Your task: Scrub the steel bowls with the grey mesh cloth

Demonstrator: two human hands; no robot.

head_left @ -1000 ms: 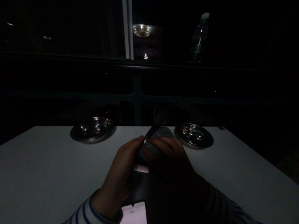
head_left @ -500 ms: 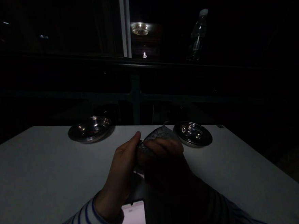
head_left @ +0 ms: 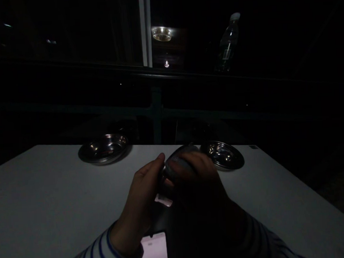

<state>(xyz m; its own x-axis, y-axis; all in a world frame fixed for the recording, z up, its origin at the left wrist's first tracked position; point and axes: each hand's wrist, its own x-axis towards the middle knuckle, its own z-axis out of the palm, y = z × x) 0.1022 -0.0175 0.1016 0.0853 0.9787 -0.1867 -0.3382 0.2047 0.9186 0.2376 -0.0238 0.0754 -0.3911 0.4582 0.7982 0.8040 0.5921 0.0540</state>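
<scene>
Over the middle of the table, my left hand (head_left: 143, 196) grips a dark, shiny metal dish (head_left: 164, 200) by its left side, thumb up along the edge. Most of the dish is hidden behind my hands, so its full shape does not show. My right hand (head_left: 200, 178) is closed on a grey textured cloth (head_left: 176, 164) and presses it against the dish. Shadow covers the right hand and hides part of its fingers. Below my hands lies a phone (head_left: 153, 250) with a lit screen showing a timer.
On the white table (head_left: 62, 207), a steel bowl (head_left: 104, 149) stands at the back left and another steel bowl (head_left: 222, 155) at the back right, close to my right hand. Beyond the table's far edge, a plastic bottle (head_left: 229, 42) stands near a dark window.
My right hand has shifted with the cloth over the dish, and less of the cloth's mesh shows now. The dish has tilted slightly in my left hand. The bowls stay put.
</scene>
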